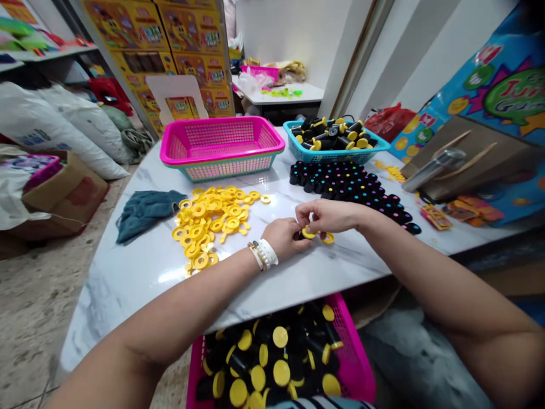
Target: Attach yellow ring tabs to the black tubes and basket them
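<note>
Near the middle of the marble-patterned table [145, 272] my left hand [283, 238] is closed around a small black part, mostly hidden by the fingers. My right hand [334, 216] meets it from the right, its fingers pinching at a yellow ring [308, 233] against the black part. Another yellow ring [327, 238] shows just under the right fingers; whether they touch it I cannot tell. To the left lies a heap of yellow plastic rings [208, 218] with small tabs. Rows of black cylinders [353, 184] with coloured dots on top stand beyond my right hand.
Stacked pink and teal baskets [221, 156] stand at the back, beside a blue basket [336, 154] of black-and-yellow pieces. A pink basket [353, 358] of similar pieces sits below the table's front edge. A dark cloth [147, 213] lies left; a paper bag [464, 153] stands right.
</note>
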Tool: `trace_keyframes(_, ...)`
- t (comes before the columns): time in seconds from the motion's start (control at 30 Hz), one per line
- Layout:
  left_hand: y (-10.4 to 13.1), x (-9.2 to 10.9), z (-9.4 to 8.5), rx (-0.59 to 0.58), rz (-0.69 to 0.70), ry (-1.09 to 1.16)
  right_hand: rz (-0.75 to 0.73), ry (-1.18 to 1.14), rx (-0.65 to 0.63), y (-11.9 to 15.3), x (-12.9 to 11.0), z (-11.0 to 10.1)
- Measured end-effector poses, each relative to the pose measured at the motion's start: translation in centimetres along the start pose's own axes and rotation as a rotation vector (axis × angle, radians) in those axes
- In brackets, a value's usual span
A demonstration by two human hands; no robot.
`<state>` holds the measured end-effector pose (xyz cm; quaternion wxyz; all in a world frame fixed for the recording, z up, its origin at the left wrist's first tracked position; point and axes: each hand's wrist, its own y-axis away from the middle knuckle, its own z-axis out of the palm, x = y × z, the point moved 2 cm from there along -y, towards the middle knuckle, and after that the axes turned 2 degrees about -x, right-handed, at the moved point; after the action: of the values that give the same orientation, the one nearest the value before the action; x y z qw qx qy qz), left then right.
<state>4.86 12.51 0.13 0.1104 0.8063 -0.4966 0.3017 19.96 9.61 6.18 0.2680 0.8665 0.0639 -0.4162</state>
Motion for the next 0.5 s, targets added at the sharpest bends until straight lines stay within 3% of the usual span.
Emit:
trace_keyframes(0.07,0.0,0.0,0.0,-0.006,-0.006,-0.021,0.001,-0.032,-0.001,0.6,0.0,0.5)
trace_keyframes(0.13,0.0,0.1,-0.2,-0.01,0.006,-0.048,-0.032,-0.064,0.084,1.7,0.6,1.4)
trace_keyframes(0.23,0.2,0.4,-0.6,-0.022,0.028,-0.084,-0.083,0.037,0.506,3.7,2.4,3.2)
trace_keyframes(0.3,0.6,1.0,-0.8,-0.041,0.04,-0.11,-0.028,0.199,0.851,5.0,3.8,4.3)
trace_keyframes(0.33,0.9,1.4,-0.8,-0.062,0.06,-0.121,0.011,0.279,0.933,5.4,4.4,4.9)
trace_keyframes(0.4,1.8,2.7,-0.6,-0.142,0.158,-0.131,0.075,0.398,0.936,5.6,5.0,5.9)
trace_keyframes(0.5,3.5,4.8,0.2,-0.308,0.365,-0.126,0.112,0.501,0.798,5.4,4.7,6.5)
